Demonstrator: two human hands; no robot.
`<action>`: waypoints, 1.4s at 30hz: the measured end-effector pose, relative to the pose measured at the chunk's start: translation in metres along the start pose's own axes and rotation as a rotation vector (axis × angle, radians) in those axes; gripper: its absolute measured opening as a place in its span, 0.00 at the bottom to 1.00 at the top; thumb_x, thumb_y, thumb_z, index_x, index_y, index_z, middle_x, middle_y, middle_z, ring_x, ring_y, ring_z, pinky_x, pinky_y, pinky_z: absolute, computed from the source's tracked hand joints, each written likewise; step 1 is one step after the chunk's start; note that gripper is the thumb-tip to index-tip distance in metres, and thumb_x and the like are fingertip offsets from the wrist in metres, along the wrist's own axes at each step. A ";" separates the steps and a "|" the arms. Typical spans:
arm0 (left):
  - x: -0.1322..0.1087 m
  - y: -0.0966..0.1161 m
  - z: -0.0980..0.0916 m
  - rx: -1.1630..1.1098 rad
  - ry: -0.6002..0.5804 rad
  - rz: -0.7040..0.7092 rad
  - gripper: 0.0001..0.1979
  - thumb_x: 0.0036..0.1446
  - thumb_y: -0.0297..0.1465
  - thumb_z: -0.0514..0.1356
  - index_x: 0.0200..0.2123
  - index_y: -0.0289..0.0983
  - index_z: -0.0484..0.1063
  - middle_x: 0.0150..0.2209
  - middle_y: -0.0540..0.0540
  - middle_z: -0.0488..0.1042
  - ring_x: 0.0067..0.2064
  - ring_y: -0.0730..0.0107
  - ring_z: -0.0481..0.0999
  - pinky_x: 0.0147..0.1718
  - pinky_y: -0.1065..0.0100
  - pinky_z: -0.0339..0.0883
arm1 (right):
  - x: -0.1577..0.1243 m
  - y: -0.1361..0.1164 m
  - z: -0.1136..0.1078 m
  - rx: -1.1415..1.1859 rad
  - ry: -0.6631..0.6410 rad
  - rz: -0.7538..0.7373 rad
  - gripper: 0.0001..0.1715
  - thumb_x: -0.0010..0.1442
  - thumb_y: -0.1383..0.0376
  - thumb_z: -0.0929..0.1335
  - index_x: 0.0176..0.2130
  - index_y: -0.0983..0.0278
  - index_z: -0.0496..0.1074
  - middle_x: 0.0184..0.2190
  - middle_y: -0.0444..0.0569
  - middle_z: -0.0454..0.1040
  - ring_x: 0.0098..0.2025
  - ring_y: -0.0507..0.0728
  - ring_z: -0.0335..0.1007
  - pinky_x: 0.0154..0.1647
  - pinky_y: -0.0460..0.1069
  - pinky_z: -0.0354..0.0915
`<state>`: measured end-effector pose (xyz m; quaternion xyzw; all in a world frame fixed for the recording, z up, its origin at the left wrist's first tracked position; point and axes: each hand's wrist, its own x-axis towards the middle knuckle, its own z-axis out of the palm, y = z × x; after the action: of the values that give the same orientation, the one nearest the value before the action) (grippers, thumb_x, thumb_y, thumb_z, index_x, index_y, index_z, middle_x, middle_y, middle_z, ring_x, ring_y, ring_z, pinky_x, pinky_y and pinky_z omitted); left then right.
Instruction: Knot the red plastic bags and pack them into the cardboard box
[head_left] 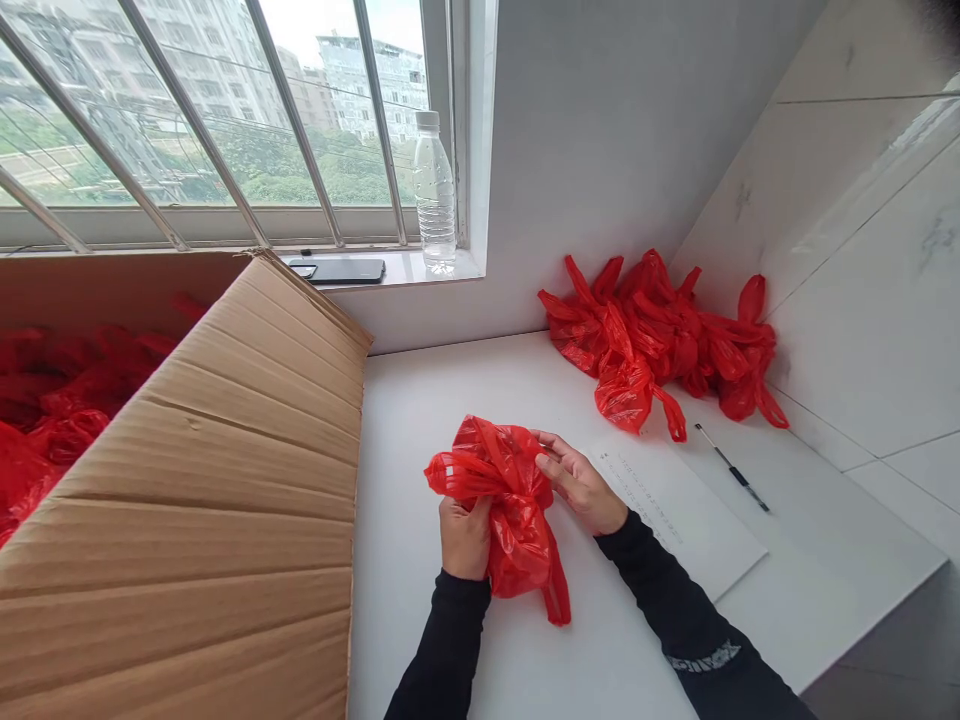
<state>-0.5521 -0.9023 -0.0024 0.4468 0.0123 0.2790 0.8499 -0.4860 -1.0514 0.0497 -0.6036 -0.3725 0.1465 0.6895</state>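
A crumpled red plastic bag (517, 510) is held up over the white table (420, 400), its loop handle hanging down at the lower right. My left hand (465, 540) grips the bag from below on its left side, thumb pressed on the plastic. At the bag's upper right edge, my right hand (585, 485) pinches it between thumb and fingers. What is inside the bag is hidden. Behind my right hand, a pile of similar red bags (660, 340) lies against the wall.
A cardboard box (225, 480) with more red bags (60, 410) stands at the left. A paper sheet (690, 510) and a pen (733, 469) lie at the right. The windowsill (405, 285) bears a phone (345, 271) and a water bottle (435, 200).
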 end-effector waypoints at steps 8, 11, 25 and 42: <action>-0.002 0.006 0.004 -0.143 -0.006 -0.022 0.14 0.49 0.36 0.68 0.38 0.37 0.74 0.37 0.46 0.80 0.41 0.57 0.79 0.41 0.61 0.72 | 0.001 0.005 0.001 -0.162 -0.096 0.001 0.16 0.62 0.53 0.69 0.42 0.62 0.74 0.39 0.48 0.77 0.41 0.57 0.73 0.47 0.52 0.68; -0.005 0.006 0.008 -0.032 -0.108 0.002 0.15 0.49 0.34 0.68 0.41 0.36 0.75 0.41 0.42 0.79 0.45 0.55 0.78 0.46 0.59 0.70 | 0.002 0.005 0.003 -0.146 0.043 -0.042 0.16 0.62 0.51 0.69 0.40 0.62 0.72 0.37 0.46 0.76 0.39 0.56 0.72 0.43 0.50 0.68; -0.008 0.005 0.010 0.083 -0.100 0.046 0.15 0.47 0.34 0.70 0.39 0.34 0.77 0.42 0.40 0.80 0.45 0.52 0.78 0.49 0.54 0.70 | 0.001 0.004 0.003 -0.030 0.039 -0.052 0.18 0.59 0.53 0.72 0.45 0.60 0.70 0.41 0.48 0.76 0.43 0.57 0.74 0.48 0.53 0.68; -0.001 -0.001 0.003 -0.079 -0.094 -0.010 0.29 0.40 0.23 0.67 0.49 0.38 0.69 0.46 0.42 0.77 0.49 0.53 0.75 0.47 0.58 0.70 | 0.002 0.005 0.003 -0.055 0.026 -0.027 0.32 0.61 0.54 0.71 0.60 0.58 0.62 0.57 0.52 0.70 0.58 0.60 0.67 0.62 0.56 0.62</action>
<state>-0.5522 -0.9054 -0.0019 0.4254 -0.0364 0.2539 0.8679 -0.4854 -1.0464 0.0456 -0.6191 -0.3757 0.1190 0.6792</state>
